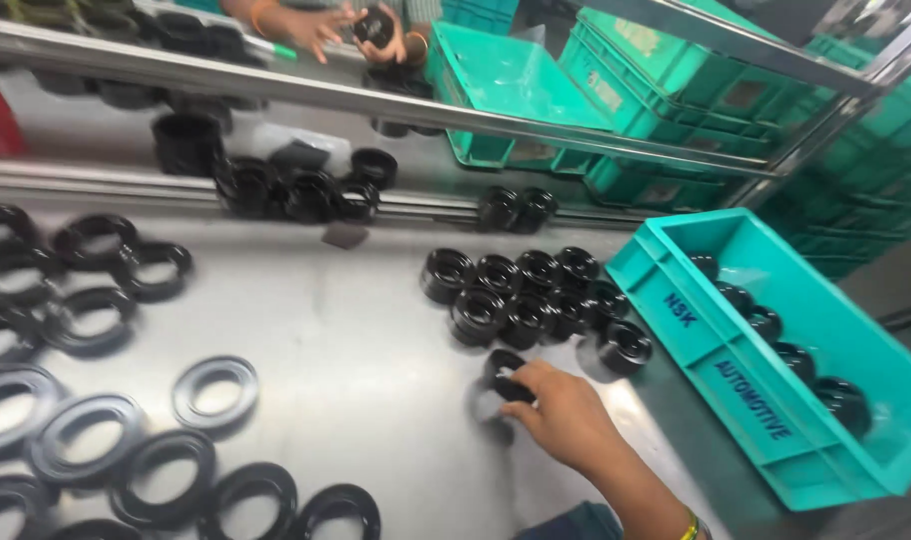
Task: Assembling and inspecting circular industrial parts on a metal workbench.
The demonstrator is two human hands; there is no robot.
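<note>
Several Cups Boxed, One Cluster Left on the Desk

Item one: my right hand (566, 412), fingers (524, 378) pinched on a single black rubber cup (503, 372) resting on the steel desk (356, 330), just in front of the cluster.
Item two: my left hand, out of view; state unknown.
Item three: cluster of like black cups (531, 290), roughly ten, standing together mid-desk, by my judgement unsorted.
Item four: teal crate (736, 370) at my right, a handful of cups (776, 345) already lying along its floor, much room spare.
Item five: flat black rings (126, 430), many, spread at my left.
Item six: another person's hands (346, 28) beyond the rail, holding a dark part.
</note>
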